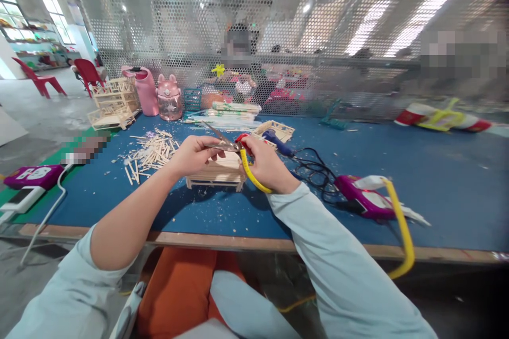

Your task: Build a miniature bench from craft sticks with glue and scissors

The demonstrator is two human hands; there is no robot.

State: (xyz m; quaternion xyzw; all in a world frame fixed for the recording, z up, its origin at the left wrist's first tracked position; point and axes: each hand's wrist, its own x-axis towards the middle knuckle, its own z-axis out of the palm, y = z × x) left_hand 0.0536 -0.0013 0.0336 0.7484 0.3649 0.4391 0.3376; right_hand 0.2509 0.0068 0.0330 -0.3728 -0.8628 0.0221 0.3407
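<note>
My right hand (266, 163) is closed around a pair of scissors (235, 146) with a red and yellow handle, their blades parted and pointing left. My left hand (194, 154) is pinched at the blades; whatever lies between its fingertips is too small to make out. Beneath both hands stands a small slatted wooden-stick model (217, 175) on short legs. To its left lies a loose pile of short sticks (155, 151). Just beyond my right hand is a blue glue gun (278, 143), beside a light stick frame (284, 130).
Black cable (314, 169) runs to a purple power strip (369, 201) with a yellow cord (403, 228). Behind are bundled sticks (234, 111), a pink bottle (146, 92), a clear-bodied bottle (169, 100) and a larger stick model (115, 100). A perforated metal screen (178, 26) borders the table.
</note>
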